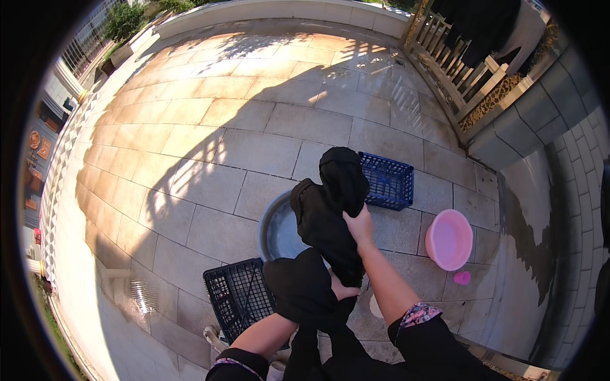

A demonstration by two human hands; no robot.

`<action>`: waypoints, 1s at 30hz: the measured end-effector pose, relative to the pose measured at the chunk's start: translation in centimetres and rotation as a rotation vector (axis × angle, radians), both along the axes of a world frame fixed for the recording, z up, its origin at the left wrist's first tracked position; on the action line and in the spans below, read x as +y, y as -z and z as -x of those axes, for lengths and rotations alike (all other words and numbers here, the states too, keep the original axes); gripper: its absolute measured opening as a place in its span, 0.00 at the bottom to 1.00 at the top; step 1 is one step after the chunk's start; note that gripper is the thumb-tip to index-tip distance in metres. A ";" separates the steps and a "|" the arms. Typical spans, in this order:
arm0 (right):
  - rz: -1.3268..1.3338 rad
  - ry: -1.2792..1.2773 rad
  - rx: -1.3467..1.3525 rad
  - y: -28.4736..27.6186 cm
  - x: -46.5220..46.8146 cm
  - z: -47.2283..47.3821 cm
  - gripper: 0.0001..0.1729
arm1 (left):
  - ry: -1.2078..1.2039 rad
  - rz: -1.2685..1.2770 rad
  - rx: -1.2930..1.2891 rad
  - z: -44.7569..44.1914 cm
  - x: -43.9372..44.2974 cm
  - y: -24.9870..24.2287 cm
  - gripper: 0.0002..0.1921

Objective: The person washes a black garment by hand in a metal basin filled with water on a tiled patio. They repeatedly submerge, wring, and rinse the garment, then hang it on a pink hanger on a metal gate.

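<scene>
A bunched black cloth (329, 209), seemingly a garment, is held up in front of me in both hands. My right hand (358, 224) grips its right side, fingers partly buried in the folds. Lower down, my left hand (342, 285) clasps the cloth, and a black fold drapes over that wrist. Beneath the cloth stands a round grey basin (276, 228), its right part covered from sight. The basin's inside looks wet and pale, but I cannot tell how much water it holds.
A blue plastic crate (387, 181) stands beyond the cloth, and a black plastic crate (238, 295) lies left of me. To the right are a pink tub (449, 240) and a small pink cup (462, 278) on wet paving (267, 143). Dark cloth (481, 28) hangs over the railing (457, 62).
</scene>
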State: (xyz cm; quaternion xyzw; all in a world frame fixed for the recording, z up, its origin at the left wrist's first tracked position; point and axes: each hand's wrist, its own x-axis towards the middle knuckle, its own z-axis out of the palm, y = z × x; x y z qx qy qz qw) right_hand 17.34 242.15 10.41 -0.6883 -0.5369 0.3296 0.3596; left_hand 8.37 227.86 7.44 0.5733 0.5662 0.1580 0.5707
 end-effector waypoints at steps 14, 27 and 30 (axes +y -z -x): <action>0.589 0.002 0.567 6.8 -3.1 -3.9 0.26 | -0.059 0.491 -0.397 9.7 0.6 -5.5 0.24; 0.879 0.060 1.477 2.6 -12.4 2.9 0.23 | -0.879 0.133 -1.599 11.5 -2.9 -10.3 0.32; 1.162 -0.042 0.967 1.7 -13.9 2.7 0.21 | -0.964 0.069 -1.558 12.5 -3.3 -10.1 0.31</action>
